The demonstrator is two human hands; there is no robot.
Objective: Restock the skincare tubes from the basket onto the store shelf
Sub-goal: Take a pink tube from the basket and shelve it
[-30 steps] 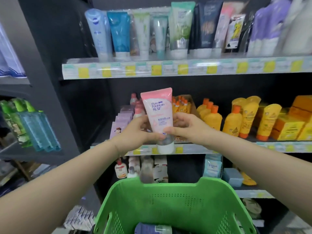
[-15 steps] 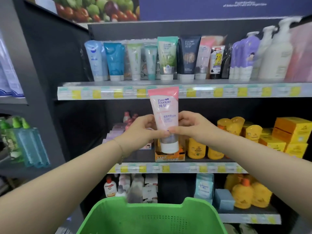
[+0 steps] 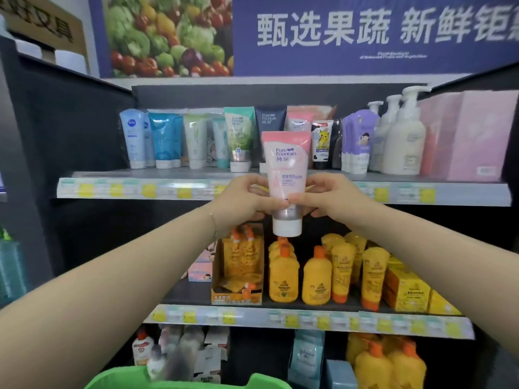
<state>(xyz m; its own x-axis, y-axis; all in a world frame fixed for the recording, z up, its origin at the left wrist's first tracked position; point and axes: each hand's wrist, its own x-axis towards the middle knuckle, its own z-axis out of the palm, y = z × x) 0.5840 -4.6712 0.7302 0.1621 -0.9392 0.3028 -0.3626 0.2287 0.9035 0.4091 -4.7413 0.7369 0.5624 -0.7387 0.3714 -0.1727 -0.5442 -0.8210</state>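
I hold a pink skincare tube (image 3: pixel 286 167) upright, white cap down, in front of the top shelf (image 3: pixel 118 188). My left hand (image 3: pixel 244 200) grips its lower left side and my right hand (image 3: pixel 328 197) grips its lower right side. Its cap hangs just below the shelf's front edge. Behind it stands a row of tubes: a green tube (image 3: pixel 240 138), a dark blue tube (image 3: pixel 269 119) and another pink tube (image 3: pixel 299 122). Only the rim of the green basket (image 3: pixel 118 380) shows at the bottom.
White pump bottles (image 3: pixel 404 138) and pink boxes (image 3: pixel 477 136) fill the top shelf's right end. Yellow bottles (image 3: pixel 316 279) and tubes stand on the middle shelf. A dark side panel (image 3: pixel 70 130) bounds the shelf on the left. A blue sign (image 3: pixel 365 32) hangs above.
Both hands have lifted the pink tube from the middle-shelf level up to the top shelf's edge. The view has tilted up, so the basket has dropped almost out of sight.
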